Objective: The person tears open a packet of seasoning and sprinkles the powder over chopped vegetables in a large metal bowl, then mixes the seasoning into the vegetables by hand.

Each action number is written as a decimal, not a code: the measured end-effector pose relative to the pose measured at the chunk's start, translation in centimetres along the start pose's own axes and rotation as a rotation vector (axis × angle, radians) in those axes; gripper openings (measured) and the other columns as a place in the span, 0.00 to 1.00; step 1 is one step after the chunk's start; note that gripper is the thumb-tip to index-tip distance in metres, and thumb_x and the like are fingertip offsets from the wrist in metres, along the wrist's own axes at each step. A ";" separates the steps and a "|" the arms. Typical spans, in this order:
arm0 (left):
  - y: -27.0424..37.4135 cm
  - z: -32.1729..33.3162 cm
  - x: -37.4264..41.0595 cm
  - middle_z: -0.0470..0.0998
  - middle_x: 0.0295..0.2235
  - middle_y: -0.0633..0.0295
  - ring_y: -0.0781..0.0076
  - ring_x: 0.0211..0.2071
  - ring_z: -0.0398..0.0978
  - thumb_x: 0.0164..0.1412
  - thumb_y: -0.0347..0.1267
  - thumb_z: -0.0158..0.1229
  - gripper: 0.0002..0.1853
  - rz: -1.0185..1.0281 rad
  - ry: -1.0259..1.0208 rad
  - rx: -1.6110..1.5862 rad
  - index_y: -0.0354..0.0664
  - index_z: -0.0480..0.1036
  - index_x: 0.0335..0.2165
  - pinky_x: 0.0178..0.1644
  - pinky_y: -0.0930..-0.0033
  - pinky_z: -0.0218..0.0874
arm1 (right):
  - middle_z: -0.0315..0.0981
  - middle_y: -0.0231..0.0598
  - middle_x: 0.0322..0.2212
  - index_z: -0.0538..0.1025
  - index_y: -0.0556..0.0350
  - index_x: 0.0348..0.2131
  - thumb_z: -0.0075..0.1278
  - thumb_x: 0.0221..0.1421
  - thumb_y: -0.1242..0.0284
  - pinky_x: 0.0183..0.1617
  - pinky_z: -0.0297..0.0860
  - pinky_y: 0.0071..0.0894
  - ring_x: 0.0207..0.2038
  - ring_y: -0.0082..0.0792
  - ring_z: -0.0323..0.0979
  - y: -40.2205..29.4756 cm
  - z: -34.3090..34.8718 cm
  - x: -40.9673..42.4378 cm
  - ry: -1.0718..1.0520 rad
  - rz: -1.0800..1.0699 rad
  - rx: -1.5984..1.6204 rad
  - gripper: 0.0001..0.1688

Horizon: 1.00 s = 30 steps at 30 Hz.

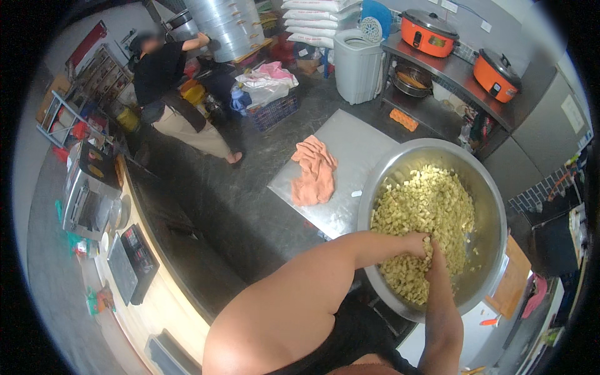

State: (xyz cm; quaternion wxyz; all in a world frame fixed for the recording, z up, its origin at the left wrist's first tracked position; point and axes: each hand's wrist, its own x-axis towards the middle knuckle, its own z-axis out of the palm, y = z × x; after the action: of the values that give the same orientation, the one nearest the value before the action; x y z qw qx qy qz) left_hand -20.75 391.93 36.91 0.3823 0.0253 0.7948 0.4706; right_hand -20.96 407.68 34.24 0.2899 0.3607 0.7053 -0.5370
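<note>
A large steel bowl holds a heap of small, pale yellow-green diced pieces, seemingly a vegetable. Both of my hands are sunk into the near part of this heap, close together. My left hand reaches in from the left, with some pieces lying against it. From below comes my right hand, touching or nearly touching the left. Pieces and the hands themselves hide most of the fingers, so their grip is unclear. The bowl overlaps a steel table, where a crumpled orange cloth lies left of it.
A wooden board is right of the bowl. A digital scale rests on the wooden counter at left. Beyond are a person in dark clothes, a crate, a grey washing machine and two orange cookers.
</note>
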 end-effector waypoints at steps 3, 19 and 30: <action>0.4 0.7 2.0 0.75 0.41 0.51 0.61 0.34 0.74 0.49 0.37 0.62 0.33 -0.003 0.122 -0.244 0.39 0.63 0.53 0.34 0.62 0.66 | 0.40 0.43 0.64 0.45 0.49 0.65 0.48 0.52 0.44 0.62 0.46 0.54 0.63 0.47 0.45 -0.6 -0.8 1.9 -0.068 -0.060 0.113 0.53; 0.0 -1.0 -0.4 0.47 0.59 0.35 0.41 0.57 0.57 0.45 0.56 0.64 0.60 -0.208 0.429 0.013 0.43 0.36 0.63 0.59 0.48 0.55 | 0.41 0.53 0.63 0.53 0.53 0.62 0.54 0.51 0.53 0.66 0.47 0.45 0.64 0.48 0.44 -19.1 -4.2 13.3 -0.235 -0.922 -0.842 0.48; -2.5 0.4 9.9 0.52 0.59 0.41 0.51 0.55 0.61 0.53 0.37 0.62 0.42 -0.337 0.569 -0.542 0.33 0.51 0.60 0.55 0.56 0.58 | 0.59 0.53 0.54 0.60 0.59 0.58 0.56 0.49 0.50 0.51 0.64 0.44 0.54 0.46 0.62 -8.8 -5.3 11.1 -0.332 -0.280 -0.281 0.46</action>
State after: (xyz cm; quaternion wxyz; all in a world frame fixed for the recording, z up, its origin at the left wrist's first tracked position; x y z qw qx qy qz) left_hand -26.69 394.78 29.12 0.2122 -0.3372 0.7091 0.5818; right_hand -34.64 413.61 31.56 0.3719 0.1226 0.7587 -0.5206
